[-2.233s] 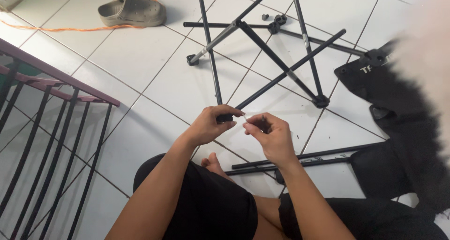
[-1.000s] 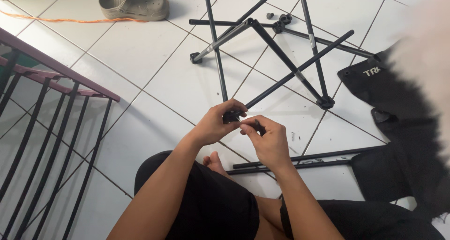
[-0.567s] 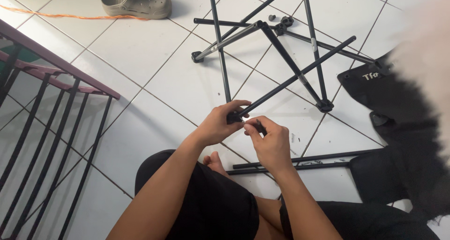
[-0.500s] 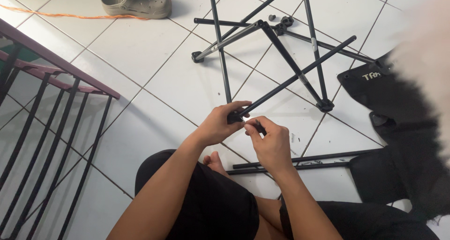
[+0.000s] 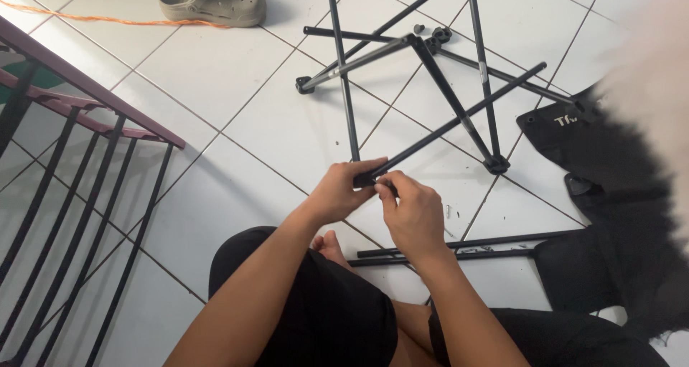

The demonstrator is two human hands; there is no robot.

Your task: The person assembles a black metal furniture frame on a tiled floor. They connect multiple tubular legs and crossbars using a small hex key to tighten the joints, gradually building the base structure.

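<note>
A black folding frame of thin metal rods (image 5: 430, 87) lies spread on the white tiled floor. My left hand (image 5: 341, 191) grips the near end of one rod, where a black end piece sits. My right hand (image 5: 413, 213) pinches at the same rod end with thumb and fingertips, touching the left hand. Whatever small part lies between the fingers is hidden. Both forearms reach out over my crossed legs in black shorts.
Two loose black rods (image 5: 466, 246) lie on the floor by my right knee. Black fabric (image 5: 610, 195) is heaped at the right. A dark metal railing (image 5: 79, 144) stands at the left. A grey clog (image 5: 212, 1) and an orange cord (image 5: 86, 19) lie far left.
The hands stay joined on the rod end, working it slightly. The view has drifted a little, so the frame sits lower in the picture.
</note>
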